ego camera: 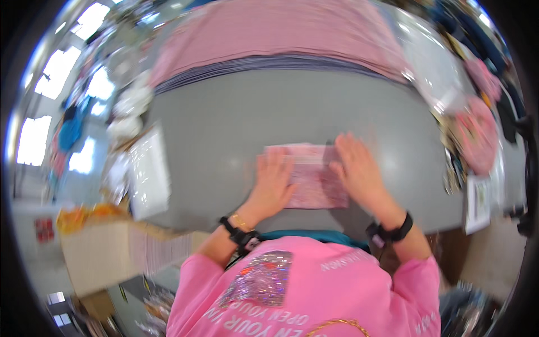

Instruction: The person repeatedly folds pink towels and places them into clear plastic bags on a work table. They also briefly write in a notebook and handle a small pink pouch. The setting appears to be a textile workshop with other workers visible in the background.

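Note:
A pink rectangular packet [313, 185], apparently folded fabric in clear plastic, lies flat on the grey tabletop [210, 122] close to my body. Flat on its left side rests my left hand [273, 181], fingers pointing away from me. My right hand [358, 168] is at the packet's right edge, fingers spread and slightly blurred; whether it touches the packet or hovers just over it is unclear. Neither hand grips anything. Black bands with small devices sit on both wrists.
Across the far side spreads a wide stack of pink fabric [278, 29] with purple-grey layers [261, 63] below. White plastic bags [149, 172] lie at the left edge. Clear plastic sheeting [429, 54] and a pink bundle [478, 135] are on the right. A cardboard box [99, 252] stands lower left.

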`<state>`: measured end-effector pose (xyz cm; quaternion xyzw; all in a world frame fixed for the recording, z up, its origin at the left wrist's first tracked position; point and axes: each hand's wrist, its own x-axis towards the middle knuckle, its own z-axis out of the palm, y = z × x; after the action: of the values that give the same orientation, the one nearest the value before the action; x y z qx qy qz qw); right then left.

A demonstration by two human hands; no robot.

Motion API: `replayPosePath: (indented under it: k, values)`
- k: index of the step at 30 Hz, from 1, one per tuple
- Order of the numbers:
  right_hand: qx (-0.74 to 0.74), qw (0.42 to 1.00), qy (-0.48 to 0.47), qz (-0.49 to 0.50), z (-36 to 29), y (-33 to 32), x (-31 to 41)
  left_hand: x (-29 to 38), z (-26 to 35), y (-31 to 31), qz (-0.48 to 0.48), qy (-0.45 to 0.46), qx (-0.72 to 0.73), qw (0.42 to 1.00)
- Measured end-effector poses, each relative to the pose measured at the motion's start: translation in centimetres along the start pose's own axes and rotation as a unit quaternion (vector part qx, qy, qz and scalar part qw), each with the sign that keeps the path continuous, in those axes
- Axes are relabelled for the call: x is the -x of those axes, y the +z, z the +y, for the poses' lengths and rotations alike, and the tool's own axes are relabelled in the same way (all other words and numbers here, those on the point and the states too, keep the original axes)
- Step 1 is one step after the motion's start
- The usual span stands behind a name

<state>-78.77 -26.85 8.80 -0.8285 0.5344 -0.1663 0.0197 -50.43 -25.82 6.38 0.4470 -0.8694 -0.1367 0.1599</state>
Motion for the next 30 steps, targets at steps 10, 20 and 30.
replayPosePath:
  k: [10,20,30]
  values:
    - [-0.036,0.951,-0.269,-0.147,-7.4,3.4,-4.9,13.3,-23.7,-12.9,0.404,-0.383,-0.106,0.824]
    - [-0.118,0.945,-0.302,-0.035,-8.0,0.8,-5.7,20.4,-31.3,-9.2,0.297,-0.313,0.042,0.901]
    - [-0.102,0.947,-0.299,-0.050,-8.5,-0.5,-3.6,19.5,-26.7,-12.7,0.191,-0.488,-0.138,0.840]
